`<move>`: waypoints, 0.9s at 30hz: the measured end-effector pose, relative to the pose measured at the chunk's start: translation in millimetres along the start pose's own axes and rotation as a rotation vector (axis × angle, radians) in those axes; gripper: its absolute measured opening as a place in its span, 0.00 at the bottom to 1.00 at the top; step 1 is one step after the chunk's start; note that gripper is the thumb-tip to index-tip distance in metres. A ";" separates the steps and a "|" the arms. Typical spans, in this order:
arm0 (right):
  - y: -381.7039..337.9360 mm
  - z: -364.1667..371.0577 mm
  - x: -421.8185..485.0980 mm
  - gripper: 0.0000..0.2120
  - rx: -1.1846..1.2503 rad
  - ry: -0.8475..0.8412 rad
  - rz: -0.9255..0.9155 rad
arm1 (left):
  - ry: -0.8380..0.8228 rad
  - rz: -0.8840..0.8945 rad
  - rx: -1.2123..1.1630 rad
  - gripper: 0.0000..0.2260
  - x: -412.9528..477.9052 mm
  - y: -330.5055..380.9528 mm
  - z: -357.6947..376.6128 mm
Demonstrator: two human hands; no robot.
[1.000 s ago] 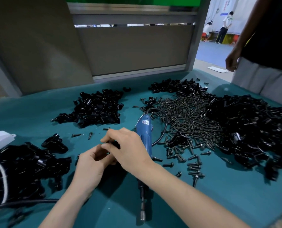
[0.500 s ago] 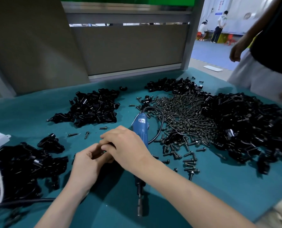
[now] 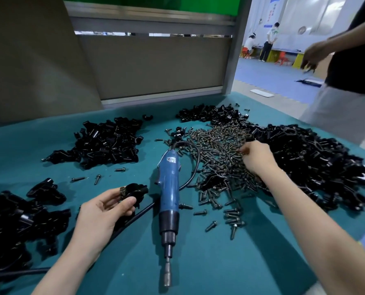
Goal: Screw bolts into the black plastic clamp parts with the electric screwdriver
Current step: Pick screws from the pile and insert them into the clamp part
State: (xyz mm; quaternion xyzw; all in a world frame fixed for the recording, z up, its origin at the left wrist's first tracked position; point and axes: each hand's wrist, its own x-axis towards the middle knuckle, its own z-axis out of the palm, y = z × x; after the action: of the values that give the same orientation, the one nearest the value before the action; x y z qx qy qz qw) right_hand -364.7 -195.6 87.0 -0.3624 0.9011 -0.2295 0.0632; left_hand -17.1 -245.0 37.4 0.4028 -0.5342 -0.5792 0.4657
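Picking step: judged from the head view, the person is fetching a bolt for the part in hand, and driving has not begun.
Left hand: the left hand (image 3: 104,211) pinches a black clamp (image 3: 134,189) between thumb and fingers, apparently just off the table (image 3: 219,262) and close to the screwdriver's left side.
Clamp detail: a small metal piece, seemingly a bolt head, shows at the clamp's near end by the thumb. It is too small to be sure.
Right hand: the right hand (image 3: 256,158) is out over the bolts (image 3: 219,150), with its fingers curled down into the pile. Whether they have a bolt pinched cannot be told.
Screwdriver: the blue screwdriver (image 3: 168,188) lies flat on the table between the two arms, bit toward the person, and neither hand touches it. Its cord (image 3: 195,154) loops from the far end.
Stock: heaps (image 3: 104,143) of black clamp parts lie far left, near left and to the right of the bolts.
Bystander: a bystander (image 3: 347,81) stands at the table's right edge, apart from the work.
Next move: probably lifting one bolt clear and seating it straight in the clamp's hole. The right hand would then be free to take the screwdriver.
Care: the bolts lie tangled, so more than one may come up. The clamp needs a steady hold for the bit.
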 end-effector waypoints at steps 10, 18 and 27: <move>7.6 10.6 28.6 0.15 -0.147 0.078 -0.055 | -0.007 -0.012 -0.005 0.15 -0.4 1.3 0.8; -7.7 16.5 37.9 0.05 -0.297 0.006 -0.097 | -0.010 -0.013 0.003 0.11 -0.1 -0.7 1.9; -15.4 17.1 46.7 0.09 -0.255 -0.040 -0.094 | -0.027 -0.005 -0.033 0.11 -2.4 0.9 3.5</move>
State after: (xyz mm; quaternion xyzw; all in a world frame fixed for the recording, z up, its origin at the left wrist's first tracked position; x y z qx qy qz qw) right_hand -384.3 -243.6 81.3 -0.4140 0.9035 -0.1085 0.0237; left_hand -19.8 -241.9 38.6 0.3886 -0.5297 -0.5945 0.4637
